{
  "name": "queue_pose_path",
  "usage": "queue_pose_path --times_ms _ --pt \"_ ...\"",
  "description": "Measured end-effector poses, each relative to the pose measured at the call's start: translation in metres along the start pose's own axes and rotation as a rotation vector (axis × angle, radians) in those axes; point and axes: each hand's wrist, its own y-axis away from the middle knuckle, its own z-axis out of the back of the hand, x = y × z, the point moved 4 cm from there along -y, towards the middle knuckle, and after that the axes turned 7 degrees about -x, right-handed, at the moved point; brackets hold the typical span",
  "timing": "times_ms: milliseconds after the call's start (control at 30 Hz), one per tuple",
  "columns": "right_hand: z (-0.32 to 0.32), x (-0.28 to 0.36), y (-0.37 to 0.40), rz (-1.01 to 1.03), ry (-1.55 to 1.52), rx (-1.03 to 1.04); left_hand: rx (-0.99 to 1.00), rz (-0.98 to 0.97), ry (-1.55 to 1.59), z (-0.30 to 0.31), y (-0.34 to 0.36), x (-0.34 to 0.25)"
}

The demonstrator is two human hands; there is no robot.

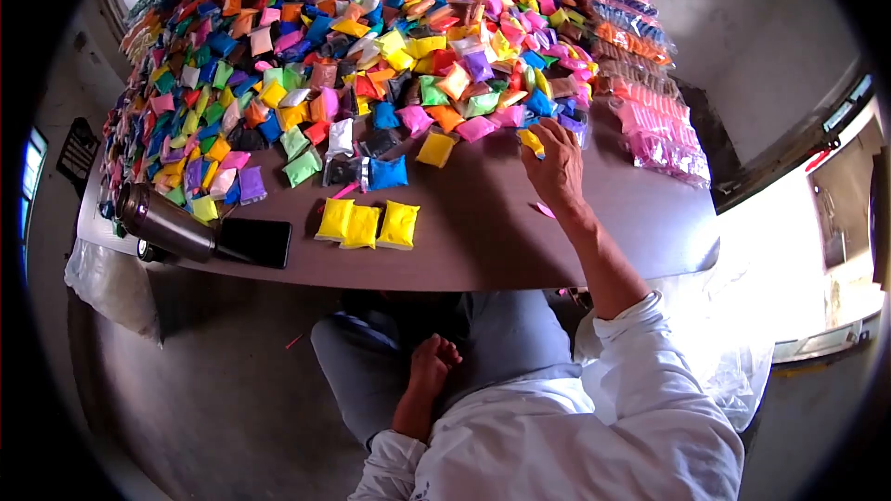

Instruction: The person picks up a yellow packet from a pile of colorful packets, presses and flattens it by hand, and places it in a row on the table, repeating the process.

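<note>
My right hand reaches over the table at the near edge of the heap, its fingers closed on a small yellow packet. My left hand rests in my lap with its fingers curled in, and nothing shows in it. Three yellow packets lie side by side near the table's front edge. Another yellow packet lies flat by the heap, left of my right hand. A blue packet lies farther left, beside a black one.
A large heap of coloured packets covers the table's far side. Stacked clear bags of coloured pieces line the right edge. A metal bottle and a black phone lie at front left. A pink scrap lies near my right wrist.
</note>
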Motion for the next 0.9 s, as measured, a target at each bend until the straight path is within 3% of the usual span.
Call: queue_pose_path --times_ms 33,100,167,233,333,500,667,733,900 --pt "-0.002 0.004 -0.001 0.0 -0.005 0.0 0.016 0.0 -0.002 0.001 -0.001 0.0" --pt "-0.019 0.014 0.001 -0.118 -0.365 0.231 -0.001 0.01 -0.004 -0.001 0.0 -0.001" --pt "-0.04 0.032 0.007 0.002 -0.422 0.346 -0.018 0.018 -0.007 -0.001 0.0 0.0" --pt "-0.052 0.051 0.009 -0.009 -0.438 0.422 -0.026 0.024 0.01 0.0 0.0 0.002" --pt "-0.069 0.075 0.011 0.1 -0.335 0.292 -0.031 0.034 0.052 -0.002 0.004 -0.001" --pt "-0.075 0.08 0.022 0.081 -0.355 0.343 -0.05 0.019 0.052 -0.003 0.007 -0.005" --pt "-0.041 0.073 0.044 0.073 -0.379 0.369 -0.058 0.028 0.018 -0.002 -0.001 -0.002" --pt "-0.016 0.078 0.047 0.157 -0.4 0.436 -0.087 0.03 -0.037 -0.002 -0.002 0.0" --pt "0.02 0.081 0.07 0.091 -0.386 0.486 -0.076 0.0 -0.01 -0.008 0.003 -0.002"
